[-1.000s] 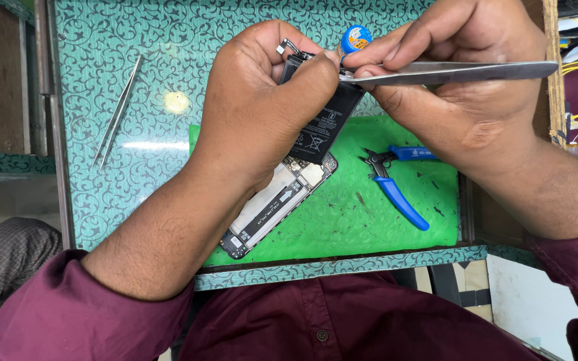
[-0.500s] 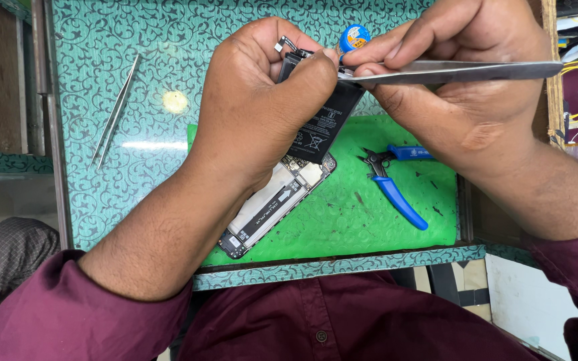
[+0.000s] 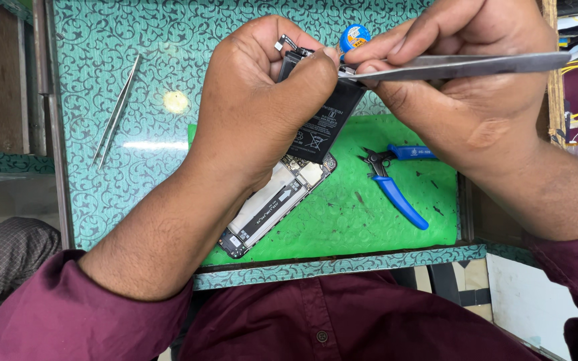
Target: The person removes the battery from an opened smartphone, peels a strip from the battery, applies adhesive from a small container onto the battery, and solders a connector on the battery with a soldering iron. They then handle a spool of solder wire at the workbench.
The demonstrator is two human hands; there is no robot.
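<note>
Battery (image 3: 324, 120), black and flat, is pinched up in the left hand (image 3: 255, 100) above the opened phone (image 3: 272, 204) on the green mat (image 3: 369, 200). Right hand (image 3: 463, 87) clamps metal tweezers (image 3: 456, 65), tips touching the battery's far end. Blue cutters (image 3: 396, 187) lie to the right.

Opened phone (image 3: 272, 207) lies at centre on the mat (image 3: 369, 214), cutters (image 3: 396, 184) to its right, spare tweezers (image 3: 116, 110) far left on the table (image 3: 102, 187).
</note>
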